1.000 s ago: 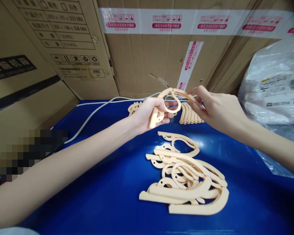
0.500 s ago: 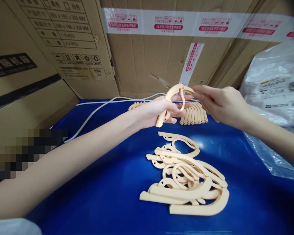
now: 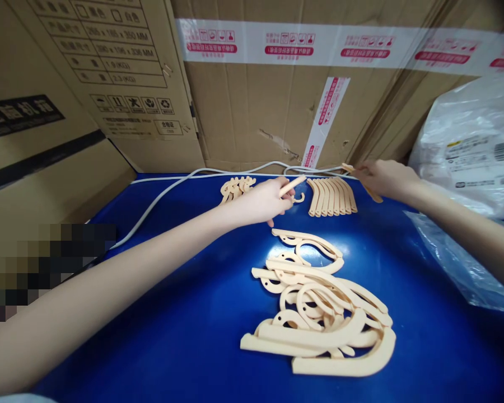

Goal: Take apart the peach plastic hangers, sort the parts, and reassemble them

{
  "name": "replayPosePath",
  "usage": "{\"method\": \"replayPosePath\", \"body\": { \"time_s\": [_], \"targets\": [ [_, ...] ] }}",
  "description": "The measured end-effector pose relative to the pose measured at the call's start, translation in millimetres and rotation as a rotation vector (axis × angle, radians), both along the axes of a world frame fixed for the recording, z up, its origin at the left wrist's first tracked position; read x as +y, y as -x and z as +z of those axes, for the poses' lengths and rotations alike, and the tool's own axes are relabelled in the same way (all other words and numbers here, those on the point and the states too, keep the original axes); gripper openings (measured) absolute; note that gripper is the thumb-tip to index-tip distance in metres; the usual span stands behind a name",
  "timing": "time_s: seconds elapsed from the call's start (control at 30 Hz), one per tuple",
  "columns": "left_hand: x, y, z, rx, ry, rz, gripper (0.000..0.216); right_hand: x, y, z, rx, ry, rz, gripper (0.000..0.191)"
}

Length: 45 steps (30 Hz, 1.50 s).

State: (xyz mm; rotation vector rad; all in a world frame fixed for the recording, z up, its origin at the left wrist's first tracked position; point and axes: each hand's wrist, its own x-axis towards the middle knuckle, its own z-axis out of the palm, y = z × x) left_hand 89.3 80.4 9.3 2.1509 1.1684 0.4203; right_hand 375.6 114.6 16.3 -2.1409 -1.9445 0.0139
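Observation:
My left hand is closed on a small cream plastic hook piece, held low over the blue table beside a small stack of similar hooked pieces. My right hand pinches a curved cream strip at the right end of a neat row of curved strips. A loose pile of joined cream parts lies nearer to me, untouched.
Large cardboard boxes wall in the back and left of the table. A white cable runs along the far edge. A crinkled plastic bag sits at the right, with clear film spilling onto the table.
The one cream part held by both hands has come apart into two pieces. My left hand dropped toward the table with the hook piece; my right hand carried the curved strip right to the row.

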Motion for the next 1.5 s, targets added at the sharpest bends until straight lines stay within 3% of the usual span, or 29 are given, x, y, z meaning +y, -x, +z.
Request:
{"method": "replayPosePath", "body": {
  "time_s": [0.1, 0.33, 0.57, 0.67, 0.77, 0.87, 0.9, 0.97, 1.07, 1.17, 1.27, 1.4, 1.47, 1.5],
  "targets": [
    [4, -17, -9.2, 0.066, -0.203, -0.084, 0.024, -3, -3, -14.6, -0.163, 0.06, -0.073, 0.035],
    [12, -50, -24.6, 0.139, -0.4, -0.218, 0.023, 0, -7, -30.1, -0.227, 0.201, -0.094, 0.036],
    [9, -49, -33.5, 0.178, -0.374, -0.243, 0.025, -14, -2, -33.2, -0.089, 0.258, -0.007, 0.032],
    [8, -43, -28.5, 0.147, -0.36, -0.195, 0.025, -24, 5, -28.9, -0.087, 0.158, -0.012, 0.032],
    [12, -40, -16.9, 0.008, -0.251, -0.053, 0.043, -37, 23, -16.3, -0.052, 0.036, 0.035, 0.031],
    [16, -43, -3.1, -0.223, -0.117, 0.049, 0.047, -53, 53, -0.8, 0.166, 0.068, 0.253, 0.059],
    [17, -44, 1.4, -0.271, -0.098, 0.065, 0.045, -57, 64, 3.6, 0.393, 0.081, 0.363, 0.061],
    [18, -45, 10.3, -0.332, -0.043, 0.109, 0.038, -63, 84, 10.5, 0.666, 0.082, 0.503, 0.048],
    [17, -31, 24.5, -0.414, 0.045, 0.173, 0.031, -61, 98, 15.8, 0.901, 0.074, 0.505, 0.032],
    [15, -4, 38.7, -0.432, -0.068, 0.139, 0.031, -54, 92, 18.4, 1.004, 0.073, 0.433, 0.028],
    [11, 18, 46.8, -0.348, -0.107, 0.102, 0.031, -49, 83, 22.0, 0.83, -0.06, 0.435, 0.031],
    [1, 20, 40.3, -0.257, -0.281, 0.076, 0.037, -46, 82, 25.5, 0.113, -0.381, 0.515, 0.03],
    [-4, 14, 31.7, -0.163, -0.453, 0.104, 0.037, -43, 84, 24.7, -0.064, -0.38, 0.531, 0.028],
    [-5, 12, 27.0, -0.109, -0.517, 0.125, 0.036, -42, 84, 23.6, -0.015, -0.318, 0.551, 0.026]
  ]
}}
